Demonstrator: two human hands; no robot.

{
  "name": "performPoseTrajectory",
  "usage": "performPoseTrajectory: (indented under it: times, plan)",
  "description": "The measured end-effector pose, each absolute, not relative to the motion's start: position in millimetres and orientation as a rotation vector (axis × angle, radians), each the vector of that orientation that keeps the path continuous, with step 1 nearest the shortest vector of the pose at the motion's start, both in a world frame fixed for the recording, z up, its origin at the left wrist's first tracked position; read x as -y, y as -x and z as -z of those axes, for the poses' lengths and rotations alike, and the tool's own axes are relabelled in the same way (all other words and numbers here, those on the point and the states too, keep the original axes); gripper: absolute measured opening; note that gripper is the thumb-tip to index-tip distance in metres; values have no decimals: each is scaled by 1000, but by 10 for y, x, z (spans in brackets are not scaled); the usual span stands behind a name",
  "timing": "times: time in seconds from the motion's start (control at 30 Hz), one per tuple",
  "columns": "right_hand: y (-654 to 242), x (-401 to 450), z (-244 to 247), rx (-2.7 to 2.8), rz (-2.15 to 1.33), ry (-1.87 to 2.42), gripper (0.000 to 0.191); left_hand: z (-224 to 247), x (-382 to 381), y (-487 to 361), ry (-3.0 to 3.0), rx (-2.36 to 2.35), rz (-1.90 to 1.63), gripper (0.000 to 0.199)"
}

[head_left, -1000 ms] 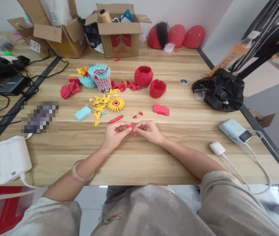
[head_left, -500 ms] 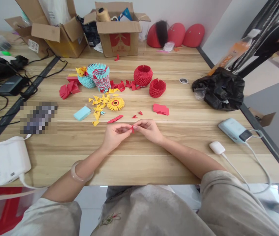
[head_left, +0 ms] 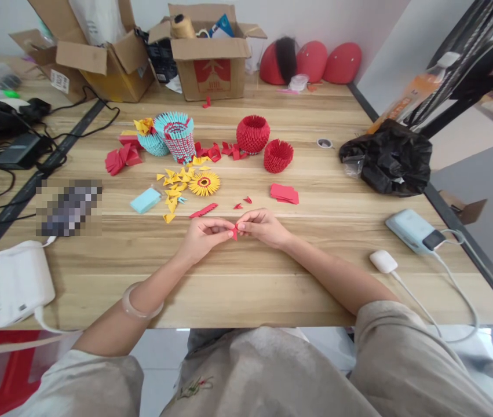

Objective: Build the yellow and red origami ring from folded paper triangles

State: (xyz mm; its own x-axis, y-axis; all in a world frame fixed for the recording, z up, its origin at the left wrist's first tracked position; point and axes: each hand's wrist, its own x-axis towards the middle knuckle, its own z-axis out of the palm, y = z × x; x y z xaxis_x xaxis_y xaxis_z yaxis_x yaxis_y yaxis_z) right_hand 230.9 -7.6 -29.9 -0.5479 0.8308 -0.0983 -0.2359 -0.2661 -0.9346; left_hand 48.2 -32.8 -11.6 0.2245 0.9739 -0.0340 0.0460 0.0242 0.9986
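A small piece of red folded paper (head_left: pixel 235 233) is pinched between my left hand (head_left: pixel 203 238) and my right hand (head_left: pixel 265 228), just above the table; the fingertips hide part of it. Beyond the hands lie two small red folded triangles (head_left: pixel 238 206). To their left is a red strip of nested folded pieces (head_left: pixel 204 210), and to their right a stack of red paper slips (head_left: pixel 285 194). Loose yellow folded pieces (head_left: pixel 172 191) are scattered beside a round yellow paper flower (head_left: pixel 204 183). A stack of light blue slips (head_left: pixel 146 200) lies farther left.
Behind stand a blue-and-red paper vase (head_left: pixel 178 139), a round red paper pot (head_left: pixel 252 134) and a smaller red one (head_left: pixel 278 156). Cardboard boxes (head_left: pixel 209 63) line the back. At right are a black plastic bag (head_left: pixel 387 156) and a blue power bank (head_left: pixel 415 230) with its cable.
The red paper between my fingertips shows more now, its tip pointing down toward me. Both hands have shifted only slightly; the things on the table have stayed put.
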Motion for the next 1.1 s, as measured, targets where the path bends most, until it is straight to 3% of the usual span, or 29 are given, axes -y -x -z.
performPoseTrajectory:
  times: [1.1]
  plan:
    - [-2307, 117, 246, 1465, -1647, 855, 22, 90, 378, -526, -1524, -1154, -1011, 10]
